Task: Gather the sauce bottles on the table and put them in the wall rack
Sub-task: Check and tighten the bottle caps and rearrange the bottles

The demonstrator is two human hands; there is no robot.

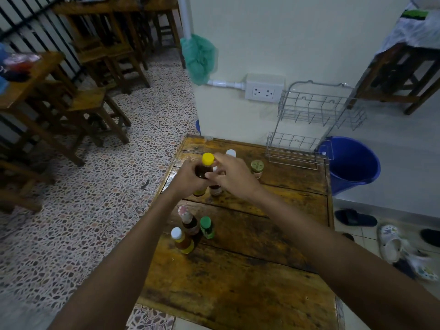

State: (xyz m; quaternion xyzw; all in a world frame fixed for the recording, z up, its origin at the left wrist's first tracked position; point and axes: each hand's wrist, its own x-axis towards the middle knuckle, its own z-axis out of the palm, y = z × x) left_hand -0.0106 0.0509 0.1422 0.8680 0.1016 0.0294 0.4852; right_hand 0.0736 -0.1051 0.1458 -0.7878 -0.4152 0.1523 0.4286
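Observation:
My left hand is wrapped around a dark bottle with a yellow cap over the far part of the wooden table. My right hand reaches in beside it, fingers curled over a second bottle whose top is hidden. A white-capped bottle and a green-lidded jar stand behind. Nearer me are a white-capped amber bottle, a pink-capped dark bottle and a small green bottle. The two-tier wire rack hangs on the wall, with nothing in it.
A blue bucket sits on the floor right of the table, below the rack. A wall socket is left of the rack. Wooden stools and tables fill the left. Sandals and shoes lie at the right.

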